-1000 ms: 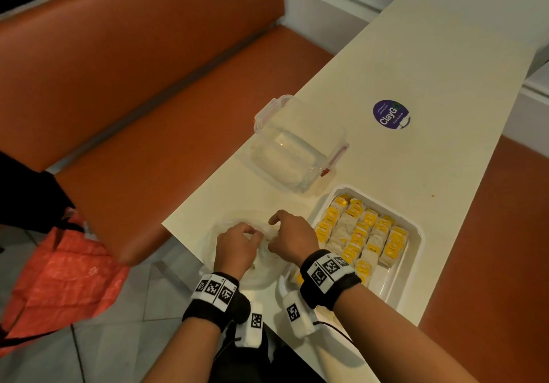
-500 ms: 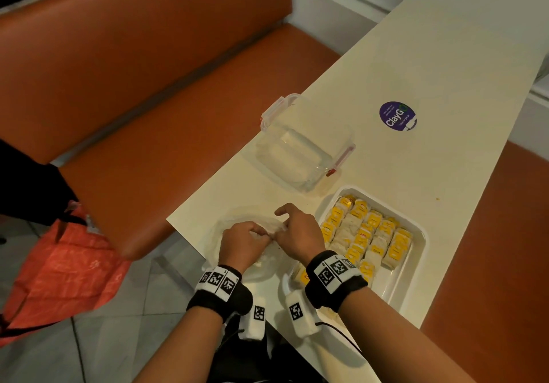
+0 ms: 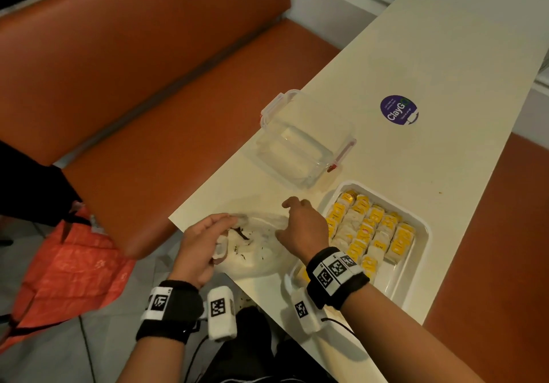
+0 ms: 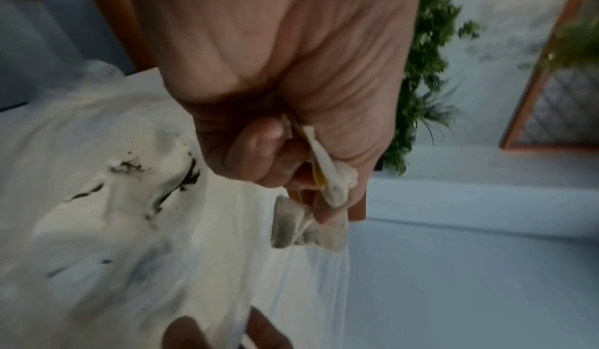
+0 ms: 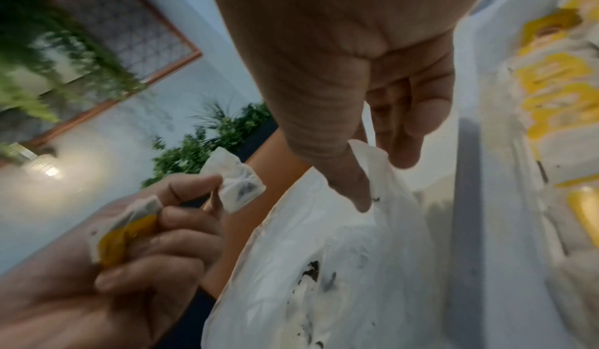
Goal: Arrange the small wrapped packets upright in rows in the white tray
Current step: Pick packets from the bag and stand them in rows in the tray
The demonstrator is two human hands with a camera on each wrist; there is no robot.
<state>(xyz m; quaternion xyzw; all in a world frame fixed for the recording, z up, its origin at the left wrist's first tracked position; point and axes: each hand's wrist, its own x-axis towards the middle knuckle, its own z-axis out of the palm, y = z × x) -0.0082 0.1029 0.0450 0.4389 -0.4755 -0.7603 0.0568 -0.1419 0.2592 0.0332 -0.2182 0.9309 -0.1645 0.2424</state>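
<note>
Overhead, lower centre: left hand curled around a small packet, right hand fingering the rim of a thin plastic bag at the table's near edge. Right of centre, white tray lined with upright yellow-and-white packets; clear lidded container just above it.

Left wrist view, centre: fingers clenched on a crumpled packet, bag spread at lower left.

Right wrist view: thumb and fingers pinching the bag's edge at centre; left hand gripping its packet at lower left; tray rows blurred at right edge.
</note>
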